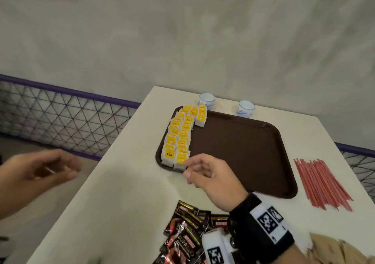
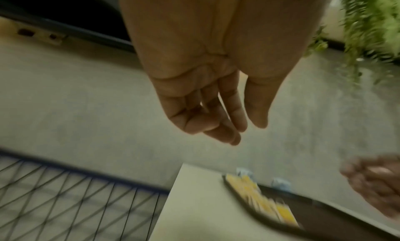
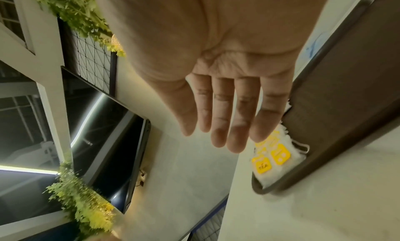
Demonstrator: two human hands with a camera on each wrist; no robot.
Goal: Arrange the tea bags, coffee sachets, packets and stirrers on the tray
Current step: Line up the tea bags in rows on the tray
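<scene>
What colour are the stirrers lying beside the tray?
Red: the stirrers show best in the head view, right of the brown tray.

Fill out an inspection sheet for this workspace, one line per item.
Surface: white table.
Job's things: tea bags in rows at the brown tray's left end; coffee sachets heaped at the near edge; red stirrers right of the tray.
Clutter: two cups behind the tray.
Grippers: left hand empty, off the table; right hand open by the nearest tea bag.
Cables: nothing seen.
Surroundings: mesh fence, grey wall.
</scene>
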